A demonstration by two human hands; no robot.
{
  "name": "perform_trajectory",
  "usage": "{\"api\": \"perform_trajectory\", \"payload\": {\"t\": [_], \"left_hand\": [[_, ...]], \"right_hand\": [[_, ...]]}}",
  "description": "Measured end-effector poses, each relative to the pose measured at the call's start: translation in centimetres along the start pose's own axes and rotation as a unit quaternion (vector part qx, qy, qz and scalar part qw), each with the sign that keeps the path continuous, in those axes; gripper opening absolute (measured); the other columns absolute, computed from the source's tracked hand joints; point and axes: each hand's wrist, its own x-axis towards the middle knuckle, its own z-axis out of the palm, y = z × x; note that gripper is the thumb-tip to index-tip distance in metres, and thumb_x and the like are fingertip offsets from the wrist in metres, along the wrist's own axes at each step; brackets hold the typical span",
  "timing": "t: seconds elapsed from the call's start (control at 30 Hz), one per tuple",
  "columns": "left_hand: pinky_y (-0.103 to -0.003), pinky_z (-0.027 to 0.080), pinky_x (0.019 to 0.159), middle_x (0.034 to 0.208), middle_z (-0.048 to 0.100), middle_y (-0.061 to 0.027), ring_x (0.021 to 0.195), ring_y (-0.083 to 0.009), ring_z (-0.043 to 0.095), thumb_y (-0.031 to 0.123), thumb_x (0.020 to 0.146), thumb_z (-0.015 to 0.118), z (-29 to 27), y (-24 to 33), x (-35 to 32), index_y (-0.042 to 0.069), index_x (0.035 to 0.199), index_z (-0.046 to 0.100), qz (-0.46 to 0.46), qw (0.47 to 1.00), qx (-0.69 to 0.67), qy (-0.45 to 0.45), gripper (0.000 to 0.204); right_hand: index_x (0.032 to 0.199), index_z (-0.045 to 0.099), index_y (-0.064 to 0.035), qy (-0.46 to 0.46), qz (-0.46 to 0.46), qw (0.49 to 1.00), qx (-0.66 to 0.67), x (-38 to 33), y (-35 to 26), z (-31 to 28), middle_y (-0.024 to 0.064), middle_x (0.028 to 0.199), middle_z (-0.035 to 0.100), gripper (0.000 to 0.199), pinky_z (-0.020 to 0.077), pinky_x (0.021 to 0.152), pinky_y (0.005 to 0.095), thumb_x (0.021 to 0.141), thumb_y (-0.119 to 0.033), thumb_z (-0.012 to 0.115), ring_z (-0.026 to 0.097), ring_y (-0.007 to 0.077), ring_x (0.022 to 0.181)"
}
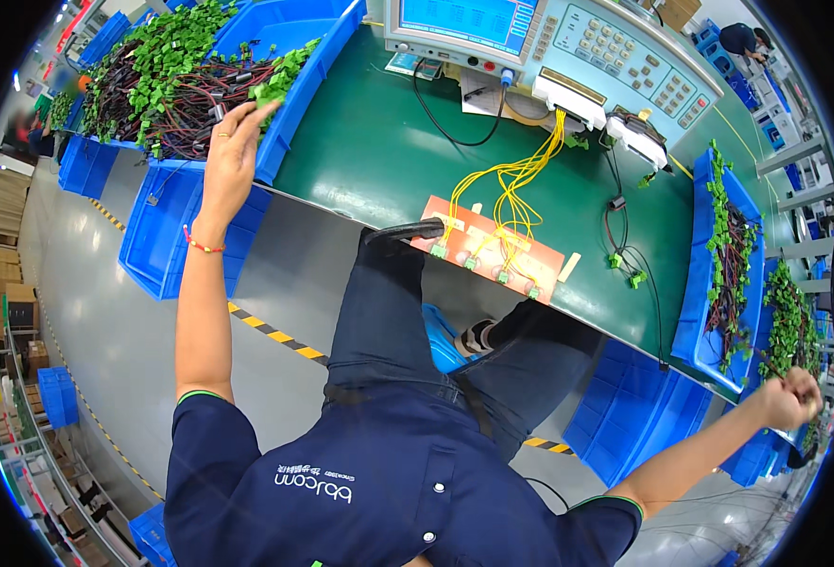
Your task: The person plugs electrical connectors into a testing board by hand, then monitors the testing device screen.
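My left hand (235, 156) is extending over the near right corner of the left blue bin (318, 80). Its fingers are spreading out fairly straight, pointing up and to the right, and it is gripping nothing that I can see. I cannot tell whether the fingertips are touching the contents. This bin is holding a heap of dark red and black cable harnesses (238, 83) with green connectors (176, 71).

My right hand (791, 401) is reaching out past the near end of the right blue bin (689, 307). Its fingers are bending inward; I cannot tell how tightly they are closing or whether they are holding anything. The right bin is containing further harnesses (736, 255), with green connectors lining its left side.

Between the hands, the green bench (370, 142) is supporting a test instrument (615, 57) at the back. Yellow wires (507, 184) are running from its front to an orange board (540, 257) at the bench's near edge. A black cable (617, 180) is lying to the right of the board, ending in green plugs (636, 281).
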Motion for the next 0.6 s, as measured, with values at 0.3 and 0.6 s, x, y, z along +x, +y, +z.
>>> {"api": "perform_trajectory", "payload": {"t": [0.3,0.6], "left_hand": [[-0.038,0.037,0.102,0.126,0.055,-0.0130,0.117,-0.0284,0.049,0.008,0.090,0.061,0.6,4.1,-1.8,0.013,0.126,0.062,0.000,0.994,0.057,0.094,0.036],[-0.033,0.052,0.073,0.093,0.069,-0.0119,0.081,-0.0240,0.064,-0.003,0.085,0.060,2.6,17.8,-9.3,0.002,0.103,0.069,0.054,0.947,-0.315,-0.041,0.020]], "right_hand": [[0.095,0.062,0.0118,-0.241,-0.368,0.716,-0.541,-3.1,-1.7,1.3,0.0168,0.099,0.069,0.024,0.0580,0.065,0.0324,0.099,-0.008,0.050,0.067,0.0203,0.081],[0.090,0.056,0.0104,-0.252,-0.403,0.779,-0.409,-18.2,-5.5,9.0,0.0206,0.081,0.067,0.019,0.0534,0.055,0.0341,0.099,-0.005,0.050,0.064,0.0246,0.063]]}}
